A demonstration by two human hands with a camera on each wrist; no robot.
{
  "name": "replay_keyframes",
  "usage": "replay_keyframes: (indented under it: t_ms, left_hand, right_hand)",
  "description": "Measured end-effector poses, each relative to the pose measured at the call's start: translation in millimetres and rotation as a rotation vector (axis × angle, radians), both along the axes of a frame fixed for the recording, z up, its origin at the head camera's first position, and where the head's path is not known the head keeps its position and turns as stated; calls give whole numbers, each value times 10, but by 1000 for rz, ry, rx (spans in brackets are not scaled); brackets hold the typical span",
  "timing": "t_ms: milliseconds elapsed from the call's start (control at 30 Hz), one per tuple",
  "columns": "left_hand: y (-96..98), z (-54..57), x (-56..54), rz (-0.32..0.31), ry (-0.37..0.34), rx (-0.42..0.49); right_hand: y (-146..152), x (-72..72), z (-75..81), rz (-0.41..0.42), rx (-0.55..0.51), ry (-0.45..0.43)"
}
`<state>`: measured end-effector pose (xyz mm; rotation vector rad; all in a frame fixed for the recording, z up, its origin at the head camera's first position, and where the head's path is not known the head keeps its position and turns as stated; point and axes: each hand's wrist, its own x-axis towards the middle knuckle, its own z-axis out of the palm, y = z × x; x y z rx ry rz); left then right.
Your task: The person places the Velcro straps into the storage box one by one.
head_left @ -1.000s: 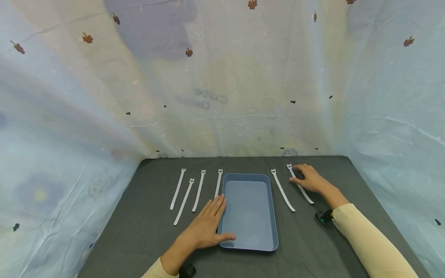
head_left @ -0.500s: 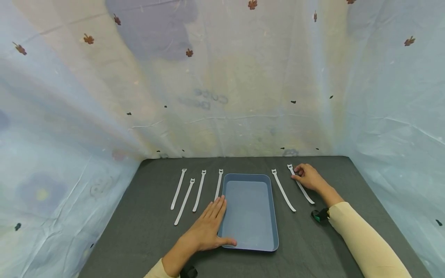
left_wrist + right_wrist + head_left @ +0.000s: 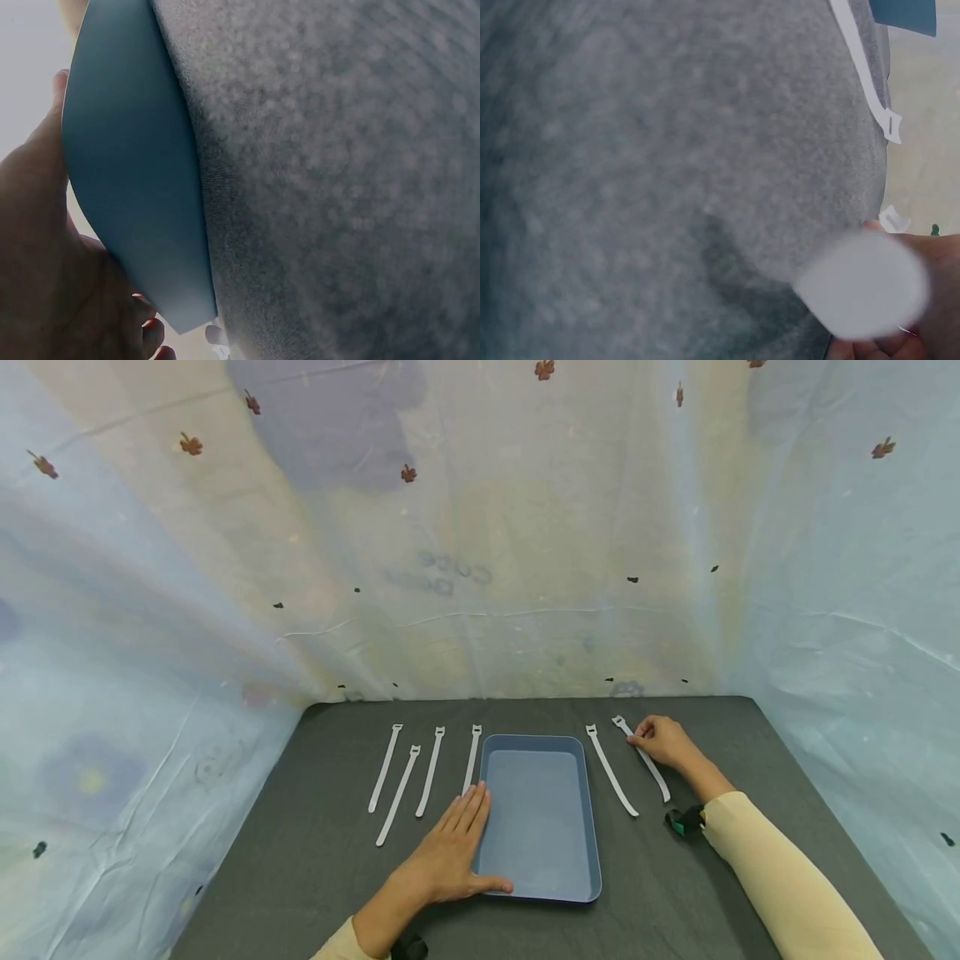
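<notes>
My right hand (image 3: 666, 745) pinches a white cable strap (image 3: 654, 770) with a slotted head, near that head, at the far right. In the right wrist view the strap's rounded tail (image 3: 864, 286) looms large and blurred near the camera. A second cable strap (image 3: 611, 772) lies to the left of it, its slotted head also in the right wrist view. My left hand (image 3: 442, 858) rests along the left side of a blue-grey tray (image 3: 537, 827), fingers straight and thumb over the near left corner. The left wrist view shows that hand against the tray's outer wall (image 3: 135, 157).
Several more white straps lie left of the tray, among them a strap (image 3: 396, 797) lying lower than the others and a strap (image 3: 472, 756) partly hidden by my left fingertips. The dark grey cloth-covered table (image 3: 300, 877) ends at a pale printed curtain (image 3: 525, 643).
My right thumb and fingers have closed on the far-right strap. Hand and strap have shifted slightly left. My left hand stays at the tray.
</notes>
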<state>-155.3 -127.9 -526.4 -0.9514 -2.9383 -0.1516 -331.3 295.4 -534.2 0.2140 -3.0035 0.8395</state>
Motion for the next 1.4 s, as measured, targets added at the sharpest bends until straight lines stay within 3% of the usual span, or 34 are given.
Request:
replay_keyframes:
  t_ms: [200,567,900,1167,1400]
  left_hand:
    - [-10,-1,-22,-1,20,-2]
    - [-26,-157,-81,-2,37,66]
    - [-9,-90,-70,-1,8,39]
    - [-39,-24,-14,-17,-32,-1]
    - [-28,-11,5,-24,-23,3]
  right_hand:
    - [-3,18,35,19,-36,-6]
    - [-48,161,268,50,-147,51]
    - [-218,294,585,98,-197,155]
    - [-406,441,779,121,-261,177]
    - [-491,542,883,142,-329,176]
